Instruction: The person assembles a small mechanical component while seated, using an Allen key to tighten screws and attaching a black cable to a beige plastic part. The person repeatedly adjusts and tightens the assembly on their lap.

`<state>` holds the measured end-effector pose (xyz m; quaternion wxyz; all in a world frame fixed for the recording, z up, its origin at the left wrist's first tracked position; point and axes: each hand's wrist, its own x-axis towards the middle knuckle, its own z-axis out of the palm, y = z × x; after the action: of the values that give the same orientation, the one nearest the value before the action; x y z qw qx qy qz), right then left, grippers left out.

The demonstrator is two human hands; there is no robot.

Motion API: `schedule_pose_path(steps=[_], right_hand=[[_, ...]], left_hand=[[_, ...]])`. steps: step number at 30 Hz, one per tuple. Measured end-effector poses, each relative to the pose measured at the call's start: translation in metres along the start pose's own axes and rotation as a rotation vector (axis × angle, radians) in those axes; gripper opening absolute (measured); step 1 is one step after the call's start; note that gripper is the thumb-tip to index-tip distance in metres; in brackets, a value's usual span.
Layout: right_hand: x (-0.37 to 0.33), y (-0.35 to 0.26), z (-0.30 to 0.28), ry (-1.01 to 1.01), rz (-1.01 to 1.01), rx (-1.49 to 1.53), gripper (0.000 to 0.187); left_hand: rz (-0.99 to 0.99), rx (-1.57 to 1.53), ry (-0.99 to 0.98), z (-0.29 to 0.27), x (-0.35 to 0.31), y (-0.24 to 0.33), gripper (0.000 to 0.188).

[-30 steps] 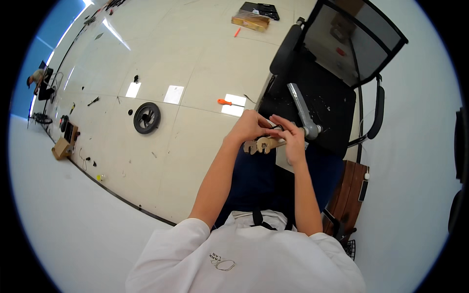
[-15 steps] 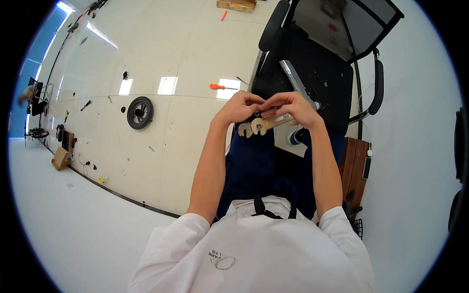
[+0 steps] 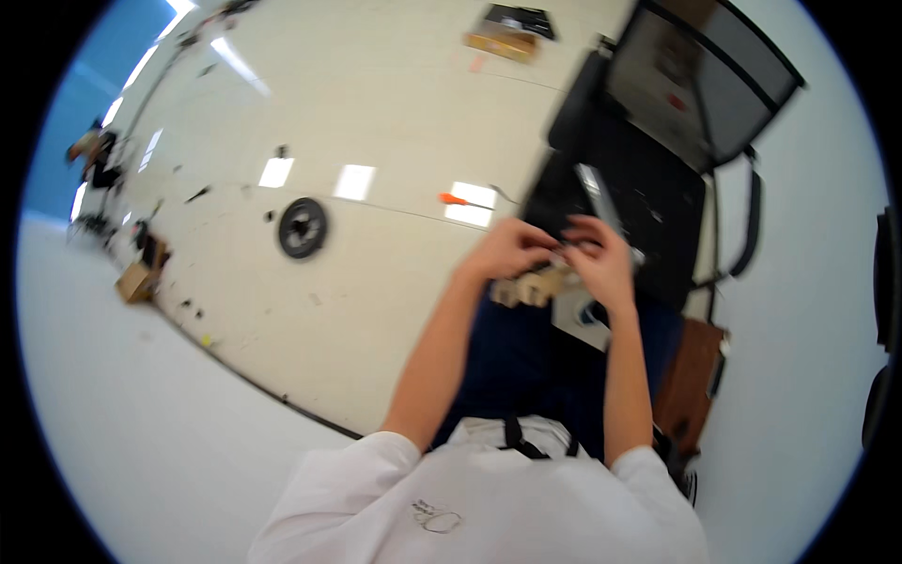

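My left hand and my right hand meet in front of the chair. Their fingertips pinch together around something small and dark that I cannot make out. Just under my hands, over my left thigh, lie tan open-ended wrenches, partly covered by the fingers. A silvery metal tube slants across the black chair seat beyond my right hand, its near end hidden by that hand. The picture is blurred by motion.
On the tiled floor to the left are an orange-handled screwdriver and a black wheel. An open carton lies far ahead. A wooden box stands at my right. Another person is far off at the left.
The view has shifted, so the scene sits lower and further right. My right hand has turned more upright, its fingers drawn back from over the left hand; the fingertips still meet.
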<state>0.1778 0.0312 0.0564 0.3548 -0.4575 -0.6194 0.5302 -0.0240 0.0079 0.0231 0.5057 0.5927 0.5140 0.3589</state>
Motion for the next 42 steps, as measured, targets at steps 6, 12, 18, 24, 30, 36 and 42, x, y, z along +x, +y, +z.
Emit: schedule_pose_path(steps=[6, 12, 18, 24, 30, 36, 42], right_hand=[[-0.026, 0.044, 0.015, 0.273, 0.171, 0.272, 0.025], [-0.022, 0.010, 0.039, 0.325, 0.125, -0.030, 0.030], [-0.008, 0.005, 0.025, 0.098, -0.117, -0.281, 0.016], [-0.012, -0.031, 0.015, -0.177, -0.311, -0.391, 0.021], [-0.034, -0.012, 0.022, -0.091, -0.264, -0.191, 0.026], [-0.032, 0.005, 0.028, 0.080, -0.018, -0.028, 0.035], [-0.023, 0.007, 0.022, -0.109, 0.032, 0.301, 0.042]], left_hand=[[0.180, 0.096, 0.116, 0.009, 0.001, -0.001, 0.018], [0.093, 0.007, 0.132, 0.004, -0.010, 0.010, 0.020], [0.096, 0.006, 0.132, 0.007, -0.002, -0.003, 0.020], [0.190, 0.192, 0.020, 0.011, 0.005, -0.022, 0.021], [0.039, 0.070, -0.070, -0.004, -0.009, -0.006, 0.023], [-0.049, 0.143, -0.068, -0.003, -0.004, 0.010, 0.017], [-0.030, 0.215, 0.040, 0.001, 0.000, -0.007, 0.020]])
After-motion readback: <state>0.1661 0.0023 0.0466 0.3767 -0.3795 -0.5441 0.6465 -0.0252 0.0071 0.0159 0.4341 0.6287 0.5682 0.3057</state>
